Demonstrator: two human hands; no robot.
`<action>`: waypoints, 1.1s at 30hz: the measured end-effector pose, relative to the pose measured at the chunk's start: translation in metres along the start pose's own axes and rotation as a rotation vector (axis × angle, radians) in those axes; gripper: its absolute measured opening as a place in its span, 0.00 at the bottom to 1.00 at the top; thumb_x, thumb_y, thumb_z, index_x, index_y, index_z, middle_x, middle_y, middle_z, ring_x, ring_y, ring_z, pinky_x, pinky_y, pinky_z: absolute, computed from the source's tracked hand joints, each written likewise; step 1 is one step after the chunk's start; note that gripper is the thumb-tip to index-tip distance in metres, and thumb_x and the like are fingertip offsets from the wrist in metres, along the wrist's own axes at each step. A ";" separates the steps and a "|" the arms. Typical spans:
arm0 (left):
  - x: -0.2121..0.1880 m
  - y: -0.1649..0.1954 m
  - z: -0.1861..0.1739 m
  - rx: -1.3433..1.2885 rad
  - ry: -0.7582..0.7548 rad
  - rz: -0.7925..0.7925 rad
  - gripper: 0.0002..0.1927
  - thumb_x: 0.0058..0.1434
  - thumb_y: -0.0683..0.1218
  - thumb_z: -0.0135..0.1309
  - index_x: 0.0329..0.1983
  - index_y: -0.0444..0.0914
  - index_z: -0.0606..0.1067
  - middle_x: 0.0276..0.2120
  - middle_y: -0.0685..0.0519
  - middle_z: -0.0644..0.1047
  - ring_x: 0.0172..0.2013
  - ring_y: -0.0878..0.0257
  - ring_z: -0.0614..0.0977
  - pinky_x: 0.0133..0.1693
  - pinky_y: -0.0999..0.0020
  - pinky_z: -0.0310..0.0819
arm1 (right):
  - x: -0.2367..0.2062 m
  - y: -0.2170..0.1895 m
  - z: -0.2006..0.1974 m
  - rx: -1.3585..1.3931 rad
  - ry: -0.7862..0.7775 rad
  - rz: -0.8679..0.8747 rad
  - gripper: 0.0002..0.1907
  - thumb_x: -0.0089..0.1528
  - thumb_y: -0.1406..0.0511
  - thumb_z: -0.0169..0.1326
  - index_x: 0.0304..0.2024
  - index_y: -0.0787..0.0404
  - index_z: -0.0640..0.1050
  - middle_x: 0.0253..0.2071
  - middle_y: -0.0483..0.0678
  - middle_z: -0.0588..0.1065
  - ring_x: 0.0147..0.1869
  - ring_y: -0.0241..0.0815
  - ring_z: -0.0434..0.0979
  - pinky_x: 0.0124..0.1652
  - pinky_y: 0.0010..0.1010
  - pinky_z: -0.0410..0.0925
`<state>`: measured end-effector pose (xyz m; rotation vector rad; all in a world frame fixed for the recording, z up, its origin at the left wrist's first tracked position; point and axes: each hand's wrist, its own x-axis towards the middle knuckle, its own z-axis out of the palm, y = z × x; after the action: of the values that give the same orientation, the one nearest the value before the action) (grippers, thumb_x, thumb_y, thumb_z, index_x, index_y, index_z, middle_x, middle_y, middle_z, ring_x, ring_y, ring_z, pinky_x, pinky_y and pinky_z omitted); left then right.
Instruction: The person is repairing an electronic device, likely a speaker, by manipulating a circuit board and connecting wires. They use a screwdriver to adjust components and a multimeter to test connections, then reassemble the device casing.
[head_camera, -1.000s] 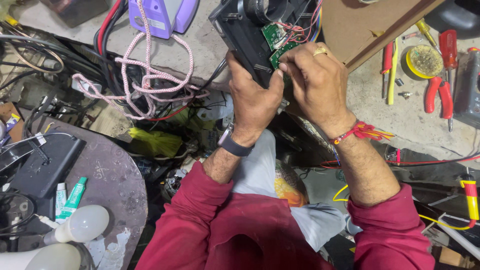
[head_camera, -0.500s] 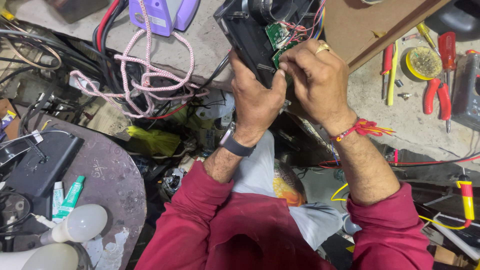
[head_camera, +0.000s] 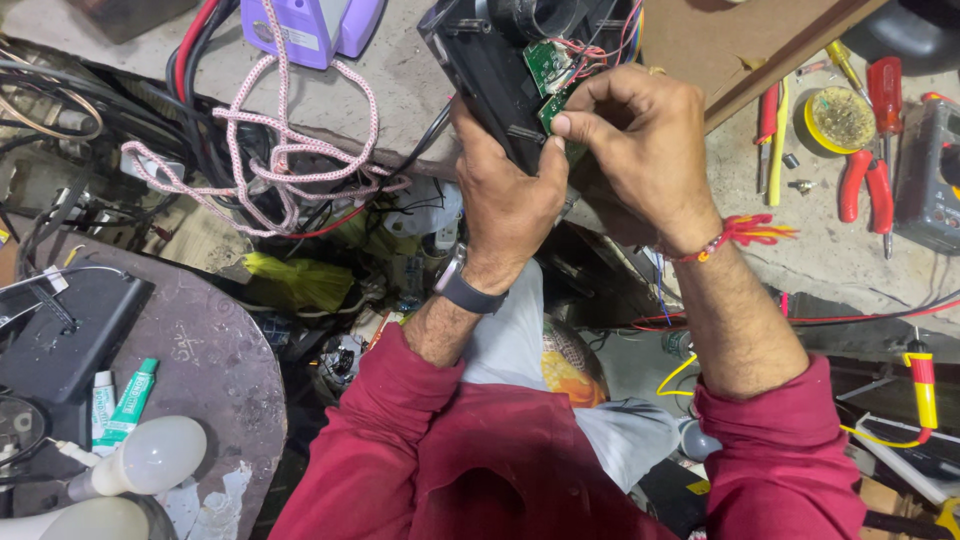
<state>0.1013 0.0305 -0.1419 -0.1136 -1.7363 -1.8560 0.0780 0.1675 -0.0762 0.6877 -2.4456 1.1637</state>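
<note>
While the left hand grips the black opened device at the bench edge, the right hand pinches its green circuit board with fingertips closed; freeing or seating that board likely calls for a gentle, steady pull.

The black device housing is cut off by the upper edge, and its lower part is covered by the left hand and the right hand. Only part of the green circuit board is exposed, and its components are too small to be told apart. The purple appliance, the grey meter and the white bulb are cropped by the upper, right and lower edges respectively.
</note>
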 end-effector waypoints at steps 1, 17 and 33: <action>0.001 0.001 -0.001 0.002 -0.004 0.000 0.41 0.59 0.38 0.60 0.70 0.29 0.51 0.48 0.41 0.80 0.47 0.51 0.86 0.51 0.60 0.82 | 0.003 0.000 -0.001 -0.003 -0.026 0.014 0.06 0.64 0.72 0.68 0.40 0.66 0.83 0.35 0.47 0.82 0.39 0.31 0.81 0.39 0.25 0.73; -0.001 -0.029 -0.011 -0.063 -0.078 0.118 0.46 0.67 0.36 0.64 0.73 0.25 0.43 0.65 0.39 0.65 0.65 0.54 0.71 0.69 0.62 0.68 | 0.013 0.012 0.013 0.049 0.057 0.224 0.07 0.52 0.66 0.69 0.27 0.60 0.83 0.23 0.41 0.81 0.27 0.28 0.80 0.30 0.25 0.72; -0.022 0.006 0.009 0.006 0.008 -0.044 0.47 0.60 0.40 0.64 0.72 0.21 0.48 0.54 0.35 0.76 0.54 0.51 0.82 0.58 0.62 0.77 | -0.030 0.011 -0.001 0.640 0.047 0.508 0.08 0.63 0.66 0.65 0.40 0.66 0.82 0.32 0.43 0.80 0.30 0.28 0.76 0.31 0.20 0.72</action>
<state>0.1189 0.0473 -0.1453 -0.0664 -1.7523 -1.8793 0.0965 0.1822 -0.0977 0.1684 -2.2572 2.1739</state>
